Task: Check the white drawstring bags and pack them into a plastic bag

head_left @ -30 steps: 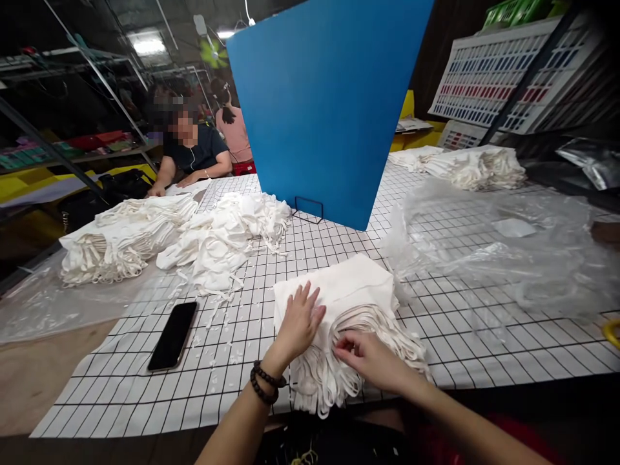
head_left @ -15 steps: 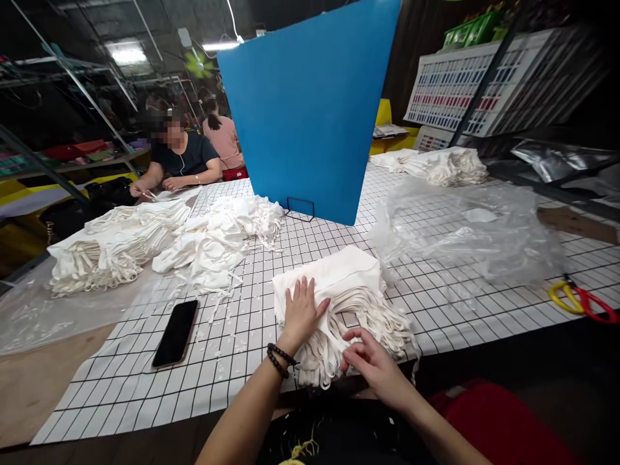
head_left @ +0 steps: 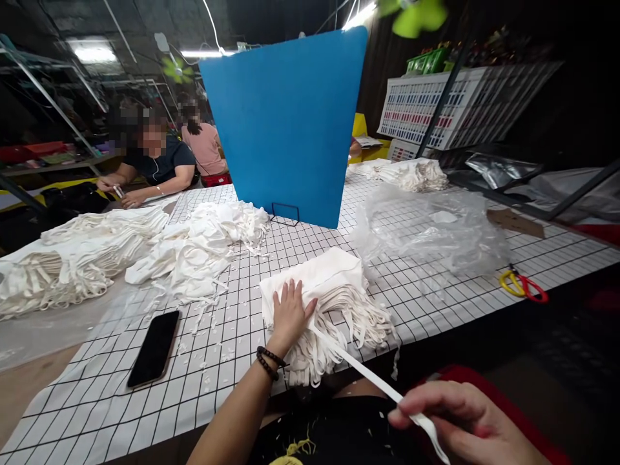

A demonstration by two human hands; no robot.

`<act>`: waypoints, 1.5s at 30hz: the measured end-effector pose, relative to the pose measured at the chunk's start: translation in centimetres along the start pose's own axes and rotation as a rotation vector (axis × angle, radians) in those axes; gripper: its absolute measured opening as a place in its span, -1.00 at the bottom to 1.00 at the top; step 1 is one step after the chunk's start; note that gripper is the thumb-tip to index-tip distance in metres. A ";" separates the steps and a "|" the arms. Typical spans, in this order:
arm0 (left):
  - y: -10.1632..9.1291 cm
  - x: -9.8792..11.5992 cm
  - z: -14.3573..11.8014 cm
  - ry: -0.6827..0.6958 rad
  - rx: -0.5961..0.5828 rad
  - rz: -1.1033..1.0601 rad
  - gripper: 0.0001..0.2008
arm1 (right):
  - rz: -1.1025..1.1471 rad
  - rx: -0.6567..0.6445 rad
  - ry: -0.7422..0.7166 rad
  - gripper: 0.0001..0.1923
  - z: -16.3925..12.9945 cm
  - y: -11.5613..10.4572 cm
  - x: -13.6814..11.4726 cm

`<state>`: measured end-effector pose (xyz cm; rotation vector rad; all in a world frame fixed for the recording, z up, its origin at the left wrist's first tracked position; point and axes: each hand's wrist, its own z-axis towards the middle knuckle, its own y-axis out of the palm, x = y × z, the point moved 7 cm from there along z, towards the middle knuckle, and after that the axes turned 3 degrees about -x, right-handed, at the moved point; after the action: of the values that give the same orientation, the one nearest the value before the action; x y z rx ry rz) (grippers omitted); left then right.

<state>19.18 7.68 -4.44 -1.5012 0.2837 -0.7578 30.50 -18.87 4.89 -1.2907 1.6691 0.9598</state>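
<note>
A stack of white cloth pieces with looped straps (head_left: 334, 271) lies at the table's near edge. My left hand (head_left: 290, 313) rests flat on top of it with fingers spread. From the stack a white strap (head_left: 361, 367) runs taut down to the right, over the table edge. My right hand (head_left: 455, 413) is closed on this strap near its far end, thumb and fingers pinching it, and the tail hangs past the fingers. The right hand is close to the camera and slightly blurred.
A phone (head_left: 155, 349) lies left on the checked tablecloth (head_left: 232, 387). Beyond are white cloth heaps (head_left: 194, 245), a blue panel (head_left: 285, 129) and clear plastic (head_left: 426, 226). Red-and-yellow-handled scissors (head_left: 524, 285) lie right. A co-worker (head_left: 159, 161) sits across the table at left.
My right hand has moved from beside the stack down and right, drawing a strap out straight. My left hand stays on the stack. The camera view has shifted rightward.
</note>
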 end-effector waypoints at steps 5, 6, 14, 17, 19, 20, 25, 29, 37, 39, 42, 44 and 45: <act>-0.2 0.1 0.0 0.012 0.027 0.001 -0.33 | -0.330 -0.029 -0.366 -0.85 2.3 1.3 -5.6; -0.3 0.1 0.0 0.014 0.034 -0.001 -0.33 | -0.397 -0.013 -0.436 -0.85 2.6 1.6 -6.8; 0.1 -0.3 -0.1 0.017 0.064 -0.070 -0.33 | -0.440 -0.234 -0.352 -0.73 9.8 6.4 -9.2; -0.4 -0.7 -0.1 0.007 0.061 -0.224 -0.35 | -0.500 -0.249 -0.275 -0.74 13.2 7.1 -7.6; -2.0 -0.7 -0.4 0.039 0.094 -0.396 -0.47 | -0.577 -0.225 -0.253 -0.74 15.0 7.1 -6.7; -3.1 -0.7 -0.8 0.074 0.107 -0.503 -0.54 | -0.600 -0.213 -0.240 -0.74 15.7 7.0 -6.3; -6.7 -0.2 -3.1 0.142 -0.067 -1.034 -0.67 | -0.562 -0.168 -0.228 -0.71 17.6 6.7 -5.6; -6.8 -0.8 -4.2 0.062 -0.097 -1.065 -0.76 | -0.616 -0.138 -0.243 -0.73 17.8 7.1 -5.3; -6.1 -0.9 -4.0 0.016 -0.038 -0.844 -0.85 | -0.925 -0.015 -0.245 -0.78 17.5 6.7 -4.6; -6.1 -0.3 -3.9 0.045 -0.080 -0.787 -0.85 | -0.790 -0.058 -0.197 -0.81 17.6 6.6 -3.9; -5.8 0.1 -3.7 0.093 -0.159 -0.728 -0.83 | -0.605 -0.096 -0.133 -0.81 18.0 6.3 -2.8; -5.4 -0.3 -3.1 0.112 -0.147 -0.680 -0.83 | -0.577 -0.063 -0.131 -0.80 18.8 5.7 -2.3; -5.2 -0.7 -2.7 0.118 -0.103 -0.643 -0.84 | -0.551 -0.030 -0.127 -0.80 19.4 5.4 -2.1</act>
<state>15.60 6.54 0.08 -1.6629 -0.0881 -1.3594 28.32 0.56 -0.25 -1.5607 1.1121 0.7124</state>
